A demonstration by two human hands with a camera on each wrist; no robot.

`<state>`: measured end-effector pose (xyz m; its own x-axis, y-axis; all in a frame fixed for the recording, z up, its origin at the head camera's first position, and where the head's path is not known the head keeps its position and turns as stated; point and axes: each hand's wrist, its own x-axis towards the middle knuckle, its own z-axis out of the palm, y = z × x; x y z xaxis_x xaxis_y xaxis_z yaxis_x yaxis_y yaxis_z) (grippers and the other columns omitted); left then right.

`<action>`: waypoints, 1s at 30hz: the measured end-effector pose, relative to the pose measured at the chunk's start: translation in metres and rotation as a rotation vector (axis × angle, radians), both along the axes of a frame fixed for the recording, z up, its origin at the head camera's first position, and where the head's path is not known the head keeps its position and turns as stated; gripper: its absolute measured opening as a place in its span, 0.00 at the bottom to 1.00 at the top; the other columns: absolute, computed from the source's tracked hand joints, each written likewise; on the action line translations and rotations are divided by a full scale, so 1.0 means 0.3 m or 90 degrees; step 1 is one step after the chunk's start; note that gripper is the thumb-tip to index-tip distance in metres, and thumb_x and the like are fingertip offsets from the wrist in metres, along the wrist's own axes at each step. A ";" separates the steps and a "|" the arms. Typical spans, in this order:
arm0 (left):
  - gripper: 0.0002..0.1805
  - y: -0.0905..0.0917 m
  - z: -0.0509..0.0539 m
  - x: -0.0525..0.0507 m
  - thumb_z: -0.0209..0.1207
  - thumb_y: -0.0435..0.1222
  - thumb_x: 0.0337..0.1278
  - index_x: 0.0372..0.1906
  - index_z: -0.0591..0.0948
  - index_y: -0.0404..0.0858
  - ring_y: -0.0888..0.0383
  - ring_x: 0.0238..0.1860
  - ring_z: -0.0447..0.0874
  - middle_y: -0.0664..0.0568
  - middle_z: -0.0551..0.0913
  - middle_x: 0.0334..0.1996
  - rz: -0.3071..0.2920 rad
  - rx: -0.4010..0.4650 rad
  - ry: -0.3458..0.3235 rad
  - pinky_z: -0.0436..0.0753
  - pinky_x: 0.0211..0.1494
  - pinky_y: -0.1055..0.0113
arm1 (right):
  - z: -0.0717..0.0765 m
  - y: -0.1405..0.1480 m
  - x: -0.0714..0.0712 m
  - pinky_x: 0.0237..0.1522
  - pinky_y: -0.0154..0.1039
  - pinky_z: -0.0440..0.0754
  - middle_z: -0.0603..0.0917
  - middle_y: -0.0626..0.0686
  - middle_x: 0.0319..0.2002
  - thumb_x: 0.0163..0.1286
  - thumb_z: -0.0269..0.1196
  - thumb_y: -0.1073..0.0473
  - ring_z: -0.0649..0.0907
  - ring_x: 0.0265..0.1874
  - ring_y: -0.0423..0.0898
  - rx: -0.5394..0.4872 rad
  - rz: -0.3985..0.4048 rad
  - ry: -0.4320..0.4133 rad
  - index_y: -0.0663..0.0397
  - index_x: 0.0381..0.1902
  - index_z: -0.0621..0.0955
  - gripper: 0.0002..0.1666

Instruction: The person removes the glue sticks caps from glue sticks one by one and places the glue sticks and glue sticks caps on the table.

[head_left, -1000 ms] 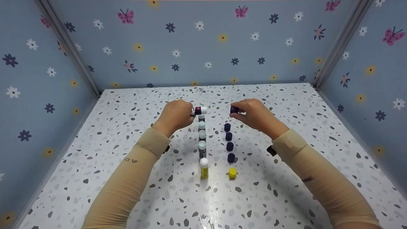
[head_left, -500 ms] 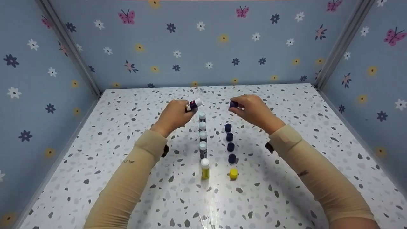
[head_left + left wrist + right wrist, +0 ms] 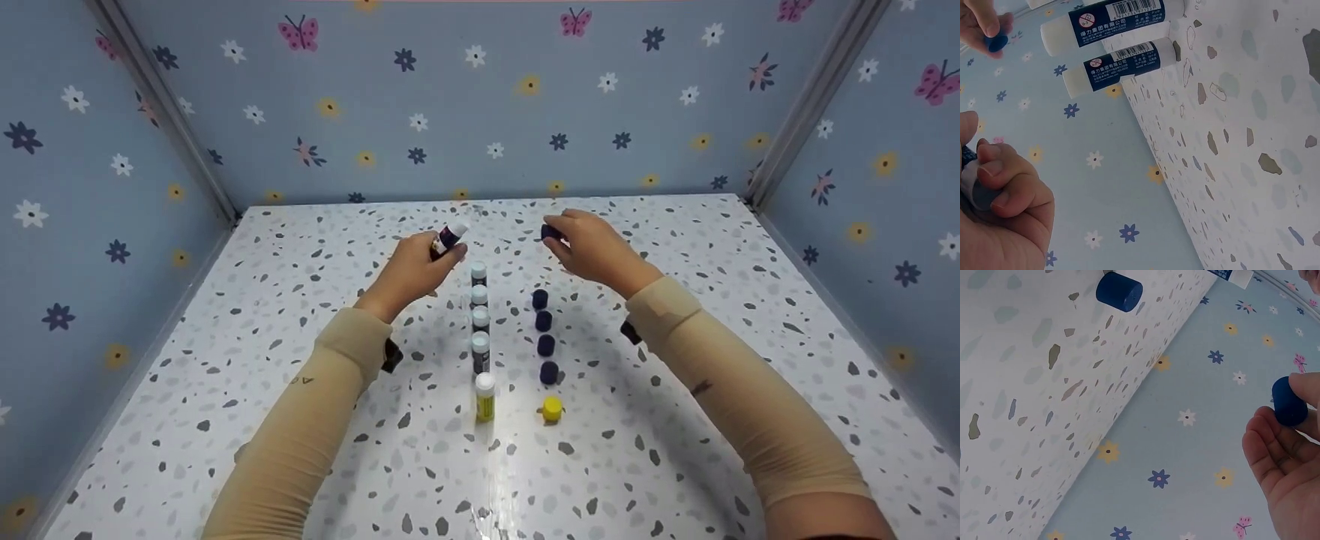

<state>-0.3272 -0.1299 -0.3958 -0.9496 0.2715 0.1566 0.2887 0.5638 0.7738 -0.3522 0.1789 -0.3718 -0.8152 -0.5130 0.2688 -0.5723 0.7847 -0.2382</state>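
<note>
My left hand (image 3: 405,277) grips an uncapped glue stick (image 3: 448,238) with a dark label, tilted with its white end up and to the right, above the table. Opposite it, my right hand (image 3: 596,251) pinches a dark blue cap (image 3: 1290,402) between thumb and fingers, apart from the stick. Between the hands and nearer the body, a row of uncapped dark-labelled glue sticks (image 3: 480,352) stands upright, with a yellow glue stick (image 3: 485,405) at the near end. Beside them runs a line of dark blue caps (image 3: 546,345), ending in a yellow cap (image 3: 552,409).
Everything stands on a white speckled table (image 3: 360,465). Blue flower-patterned panels (image 3: 480,97) close in the back and both sides, with grey metal posts (image 3: 169,112) at the corners. Printed labels show on the standing glue sticks in the left wrist view.
The held glue stick has turned from lying level to pointing up and right, moving slightly away from the body. My right hand has moved farther back with the cap.
</note>
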 end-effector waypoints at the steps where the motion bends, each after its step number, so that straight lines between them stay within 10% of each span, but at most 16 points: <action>1: 0.21 -0.001 -0.002 0.000 0.58 0.54 0.81 0.38 0.77 0.40 0.57 0.24 0.74 0.53 0.73 0.25 0.003 0.004 -0.005 0.82 0.32 0.63 | -0.003 -0.002 -0.005 0.57 0.58 0.85 0.86 0.66 0.49 0.84 0.59 0.60 0.85 0.48 0.61 0.005 0.003 -0.002 0.70 0.66 0.81 0.22; 14: 0.27 -0.009 -0.030 0.004 0.49 0.59 0.84 0.60 0.74 0.39 0.54 0.32 0.79 0.43 0.81 0.38 0.005 0.022 -0.043 0.84 0.38 0.60 | -0.066 -0.034 -0.073 0.62 0.57 0.85 0.88 0.67 0.54 0.82 0.60 0.62 0.88 0.55 0.62 0.033 -0.024 -0.109 0.68 0.62 0.79 0.18; 30: 0.20 -0.004 -0.058 0.000 0.39 0.53 0.89 0.56 0.69 0.39 0.53 0.31 0.68 0.49 0.71 0.33 -0.021 0.044 -0.063 0.71 0.39 0.58 | -0.170 -0.052 -0.128 0.60 0.56 0.86 0.89 0.66 0.55 0.80 0.64 0.64 0.89 0.54 0.62 0.077 -0.010 -0.161 0.66 0.61 0.84 0.17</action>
<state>-0.3271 -0.1312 -0.4133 -0.9520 0.2952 0.0816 0.2266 0.4995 0.8361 -0.3907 0.1633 -0.4228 -0.8563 -0.5164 -0.0061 -0.4949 0.8239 -0.2761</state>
